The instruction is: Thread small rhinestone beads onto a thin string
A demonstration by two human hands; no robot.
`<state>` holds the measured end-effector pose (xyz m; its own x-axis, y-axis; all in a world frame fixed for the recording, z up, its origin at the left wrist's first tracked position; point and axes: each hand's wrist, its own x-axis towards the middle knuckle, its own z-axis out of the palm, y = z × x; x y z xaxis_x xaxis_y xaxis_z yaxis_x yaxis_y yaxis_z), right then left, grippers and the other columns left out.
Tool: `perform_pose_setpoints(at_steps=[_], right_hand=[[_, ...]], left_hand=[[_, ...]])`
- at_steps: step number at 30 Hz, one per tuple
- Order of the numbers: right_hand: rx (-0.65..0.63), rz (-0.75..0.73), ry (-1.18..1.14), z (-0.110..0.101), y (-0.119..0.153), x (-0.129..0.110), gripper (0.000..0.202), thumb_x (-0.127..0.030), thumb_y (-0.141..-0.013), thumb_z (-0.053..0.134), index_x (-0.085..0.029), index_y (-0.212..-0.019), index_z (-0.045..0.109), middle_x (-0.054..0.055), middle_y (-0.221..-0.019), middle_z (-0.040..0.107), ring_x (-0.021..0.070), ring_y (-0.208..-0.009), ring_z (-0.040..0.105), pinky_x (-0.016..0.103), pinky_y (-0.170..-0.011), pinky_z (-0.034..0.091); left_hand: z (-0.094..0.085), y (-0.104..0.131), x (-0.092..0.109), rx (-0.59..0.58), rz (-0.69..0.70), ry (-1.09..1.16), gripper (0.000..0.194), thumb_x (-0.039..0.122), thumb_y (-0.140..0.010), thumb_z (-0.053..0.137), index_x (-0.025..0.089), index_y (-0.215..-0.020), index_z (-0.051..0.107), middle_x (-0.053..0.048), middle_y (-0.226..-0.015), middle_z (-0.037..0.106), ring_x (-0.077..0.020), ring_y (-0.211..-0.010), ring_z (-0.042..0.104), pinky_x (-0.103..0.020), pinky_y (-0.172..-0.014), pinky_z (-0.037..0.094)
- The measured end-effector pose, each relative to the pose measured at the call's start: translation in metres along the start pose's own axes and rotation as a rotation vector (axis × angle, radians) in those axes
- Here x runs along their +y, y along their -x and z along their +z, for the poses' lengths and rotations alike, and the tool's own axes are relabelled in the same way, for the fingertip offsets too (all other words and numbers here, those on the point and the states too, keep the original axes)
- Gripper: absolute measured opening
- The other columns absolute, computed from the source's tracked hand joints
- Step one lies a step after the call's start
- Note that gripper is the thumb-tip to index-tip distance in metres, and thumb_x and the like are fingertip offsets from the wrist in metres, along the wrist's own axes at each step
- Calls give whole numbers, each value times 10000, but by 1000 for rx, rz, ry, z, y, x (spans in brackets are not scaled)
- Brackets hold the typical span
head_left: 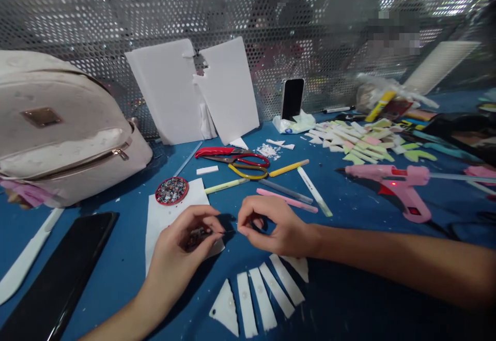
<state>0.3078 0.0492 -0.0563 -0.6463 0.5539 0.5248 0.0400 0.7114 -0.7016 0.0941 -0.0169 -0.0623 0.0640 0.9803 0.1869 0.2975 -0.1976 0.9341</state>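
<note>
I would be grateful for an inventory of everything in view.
Mesh wall: 1, grey, back
Table: 1, blue, beneath
Backpack: 1, whitish, left
Knife: 1, white, far left
Slab: 1, black, front left
Boards: 2, white, upright behind
Phone: 1, black, propped behind
Scissors: count unclear, red and yellow, centre
Bead dish: 1, red-rimmed, on paper
Paper: 1, white, beside left hand
Pens: 5, mixed colours, centre
Scraps: many, white, green, pink, back right
Glue gun: 1, pink, right
Cut pieces: 6, white, front
Clutter: uncountable, mixed, right edge
Hands: left, right, centre
</note>
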Motion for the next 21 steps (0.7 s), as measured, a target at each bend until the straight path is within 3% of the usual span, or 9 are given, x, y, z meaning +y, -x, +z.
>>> perform_pose_setpoints(at_steps=[5, 21], right_hand=[[3, -23, -13, 1, -1, 1, 46, -127, -862, 585, -166, -838, 582, -9, -732, 563, 87, -581, 443, 224, -535, 388], [-22, -5, 5, 1, 0, 1, 41, -137, -867, 586, -162, -834, 588, -7, -737, 569, 89, -587, 437, 231, -556, 392]], left_hand=[[1, 0, 5, -10, -43, -2, 177, 183, -863, 641, 205, -1035, 603, -19, -852, 699, -139, -781, 684, -232, -705, 574], [1, 1, 4, -33, -19, 32, 217, 143, -865, 663, 234, -1058, 620, 25, -855, 711, -89, -775, 681, -144, -701, 555]])
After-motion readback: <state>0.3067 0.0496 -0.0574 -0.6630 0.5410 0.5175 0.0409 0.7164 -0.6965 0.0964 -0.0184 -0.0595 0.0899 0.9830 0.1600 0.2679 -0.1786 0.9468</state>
